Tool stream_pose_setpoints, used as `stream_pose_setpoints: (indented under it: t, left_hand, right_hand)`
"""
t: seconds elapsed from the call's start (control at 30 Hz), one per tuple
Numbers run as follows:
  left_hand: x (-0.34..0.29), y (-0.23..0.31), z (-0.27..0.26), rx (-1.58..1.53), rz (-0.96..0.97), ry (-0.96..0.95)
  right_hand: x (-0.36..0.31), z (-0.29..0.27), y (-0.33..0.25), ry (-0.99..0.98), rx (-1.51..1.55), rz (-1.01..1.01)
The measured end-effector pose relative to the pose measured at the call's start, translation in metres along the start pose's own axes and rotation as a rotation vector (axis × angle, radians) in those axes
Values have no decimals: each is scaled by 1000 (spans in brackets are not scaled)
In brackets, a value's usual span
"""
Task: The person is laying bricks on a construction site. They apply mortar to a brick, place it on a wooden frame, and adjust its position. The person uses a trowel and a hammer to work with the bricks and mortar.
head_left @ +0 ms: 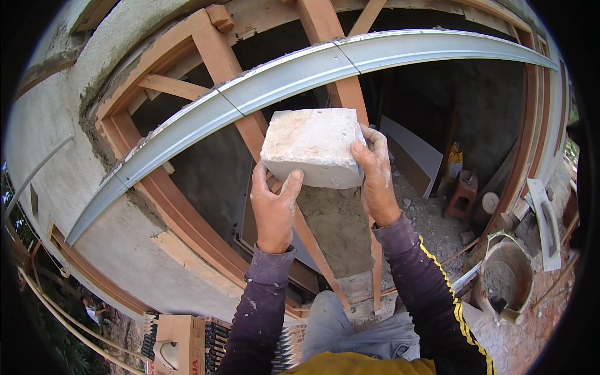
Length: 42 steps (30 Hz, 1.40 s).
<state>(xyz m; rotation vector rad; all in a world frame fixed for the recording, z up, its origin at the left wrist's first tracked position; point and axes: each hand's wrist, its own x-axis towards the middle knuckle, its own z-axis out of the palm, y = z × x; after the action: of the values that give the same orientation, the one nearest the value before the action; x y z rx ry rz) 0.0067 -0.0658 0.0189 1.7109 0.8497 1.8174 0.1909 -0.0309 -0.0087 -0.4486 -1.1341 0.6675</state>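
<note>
Red lettering is showing on the side of the brown rectangular cardboard box, lower left, running off the picture's edge. Markings on the yellow-and-white package are appearing illegibly small.

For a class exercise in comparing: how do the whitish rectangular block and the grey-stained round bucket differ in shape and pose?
Shape: the whitish rectangular block has flat faces and corners, while the grey-stained round bucket is hollow, with grey material inside.
Pose: the block is held up between the left hand and right hand, whereas the bucket is on the ground to the right.
Both have marked, unevenly coloured surfaces.
</note>
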Motion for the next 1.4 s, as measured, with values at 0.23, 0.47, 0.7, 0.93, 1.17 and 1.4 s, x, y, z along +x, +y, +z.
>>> stream_pose_setpoints:
  t: [0.23, 0.47, 0.7, 0.93, 1.17, 1.4]
  left_hand:
    - [1, -18, -3, 152, 87, 156]
    - [13, -19, 1, 214, 74, 201]
    - [5, -27, -2, 89, 127, 162]
    - [1, -41, -18, 125, 190, 87]
    - [0, -48, -13, 168, 150, 95]
    - [5, -46, -5, 228, 152, 154]
  right_hand:
    - [5, 7, 5, -5, -206, -112]
    - [16, 17, -1, 33, -245, -34]
    - [4, 5, -15, -54, -71, -24]
    - [-2, -15, -6, -173, -60, -124]
    - [7, -23, 14, -235, -138, -219]
    - [15, -23, 22, -205, -242, -302]
